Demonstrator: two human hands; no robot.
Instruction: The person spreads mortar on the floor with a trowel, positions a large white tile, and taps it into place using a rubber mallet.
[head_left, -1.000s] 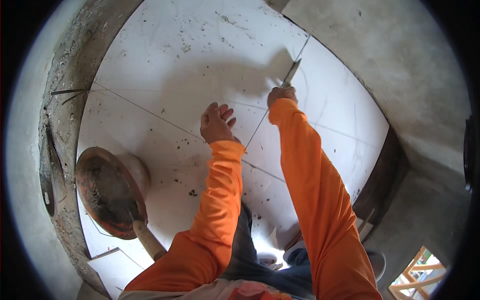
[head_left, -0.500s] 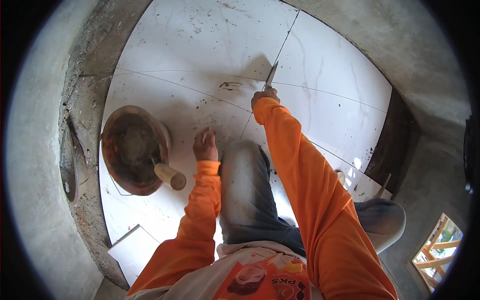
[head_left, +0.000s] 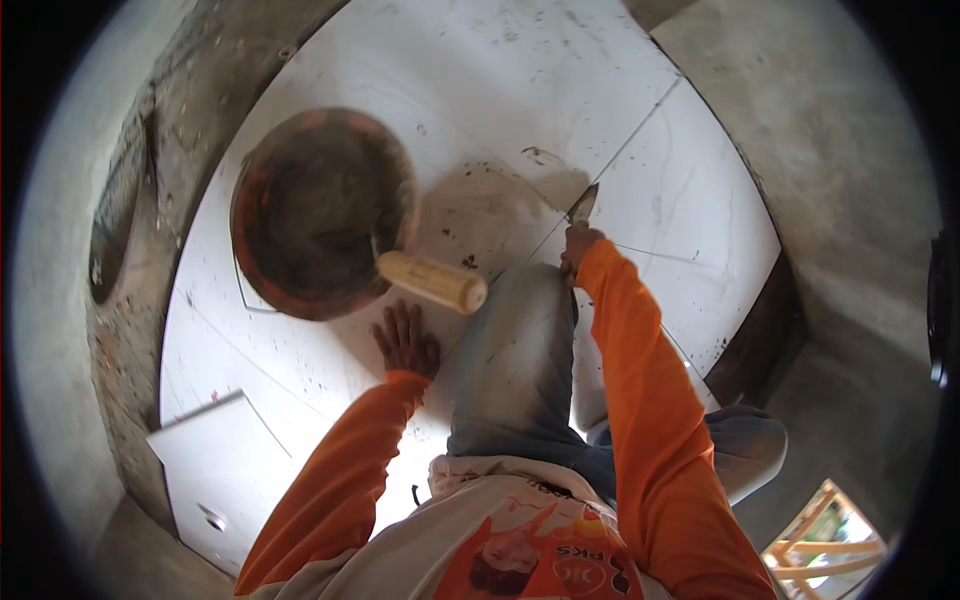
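Note:
My right hand (head_left: 579, 250) is closed round a tool with a pointed metal blade (head_left: 584, 205). Its handle is hidden in the fist, and the tip lies at a dark seam between white marble-patterned tiles (head_left: 690, 200). Palm down, my left hand (head_left: 407, 342) rests on the tile with its fingers spread, holding nothing. Just beyond it stands a round bucket (head_left: 243, 225) with grey, mortar-like material (head_left: 318, 200) inside. A wooden handle (head_left: 430, 280) sticks out over the bucket's near right rim; the tool's working end cannot be made out.
My bent knee (head_left: 515, 340) is close beside the right hand. A loose white tile (head_left: 220, 470) lies at the lower left. Rough concrete (head_left: 150, 400) borders the tiles on the left, and a grey wall (head_left: 800, 150) rises on the right. Dark crumbs (head_left: 470, 262) dot the floor.
The right hand has drawn the blade back along the seam, nearer my knee. My left hand, bent-fingered before, is now spread flat on the tile. The whole view has shifted.

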